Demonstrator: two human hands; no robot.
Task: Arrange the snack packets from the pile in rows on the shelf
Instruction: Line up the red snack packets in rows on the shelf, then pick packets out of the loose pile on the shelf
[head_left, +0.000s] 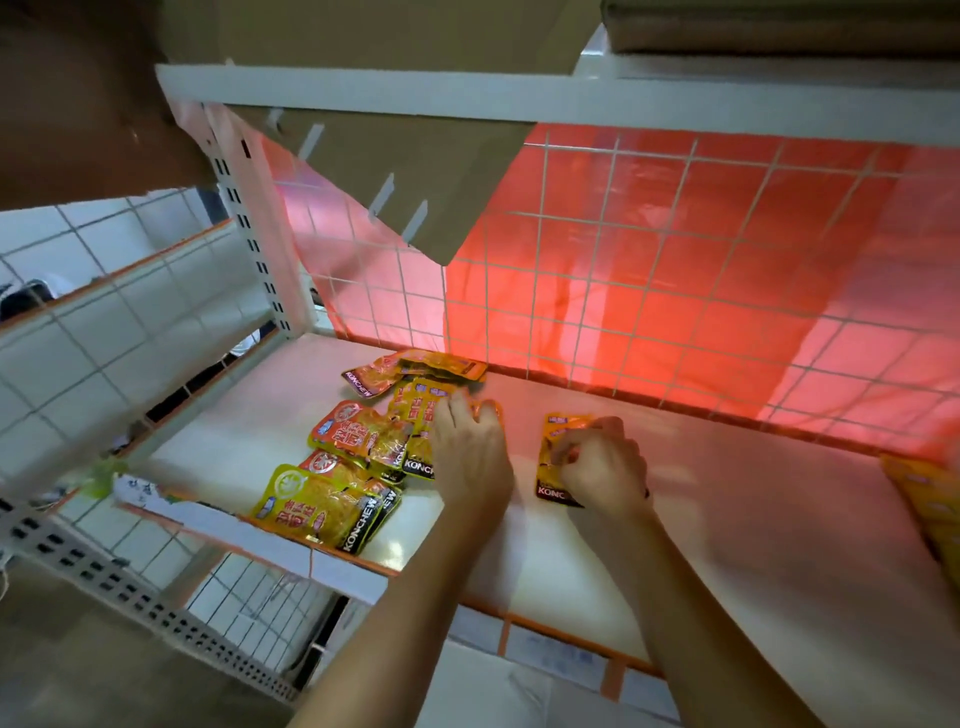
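Currently mid-cycle: placing one packet, reaching for another.

Right hand: fingers curled down on a single Konchew packet, which lies flat on the shelf under my fingertips, its dark end toward me. I judge this to be the start of a row; no other packet lies beside it.

Left hand: just left of the right hand, palm down, fingers bent over the near edge of the pile of Konchew packets. An orange packet edge shows at the fingertips, but I cannot tell whether the grip is closed on it or only resting there.

The pile spreads left of and beyond my left hand, loose and overlapping, some packets face up, one reaching the shelf's front lip. More yellow packets sit well to the right of the right hand, partly cut off from view.

Progress, by estimate: early; most of the pile is unsorted.

Next move calls for: letting go of the single packet once it sits square to the shelf edge, then lifting only one packet from the pile and laying it beside the first with the same orientation.
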